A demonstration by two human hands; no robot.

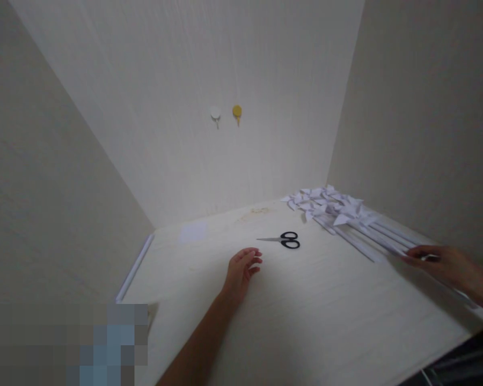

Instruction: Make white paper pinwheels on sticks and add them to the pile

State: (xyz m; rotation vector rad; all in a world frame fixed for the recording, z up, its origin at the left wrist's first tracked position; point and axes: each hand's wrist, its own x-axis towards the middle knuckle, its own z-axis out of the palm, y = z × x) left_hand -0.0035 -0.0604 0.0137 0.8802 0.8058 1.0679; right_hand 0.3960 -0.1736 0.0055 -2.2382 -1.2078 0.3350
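Nearest the camera, a bare forearm was seen stretching up from the bottom edge across a pale, wood-grained table top point(306, 321). It ended in the left hand point(241, 268), which was held open and palm down, fingers loosely together, low over the table; whether it touched the surface could not be told. Nothing was gripped by it. Just beyond its fingertips, a pair of scissors with black loop handles and slim silver blades point(284, 240) was laid flat on the table, blades pointing left, near the hand but apart from it.

At the right edge, the right hand point(443, 262) was placed on the near ends of a bundle of long white paper sticks point(370, 236); its fingers were curled over them, though a firm grip could not be confirmed. At the far ends of the sticks, a cluster of white folded paper pinwheel heads point(326, 203) was spread near the back corner. On the back wall, a small round white hook point(215, 114) and a round yellow hook point(236, 112) were fixed side by side.
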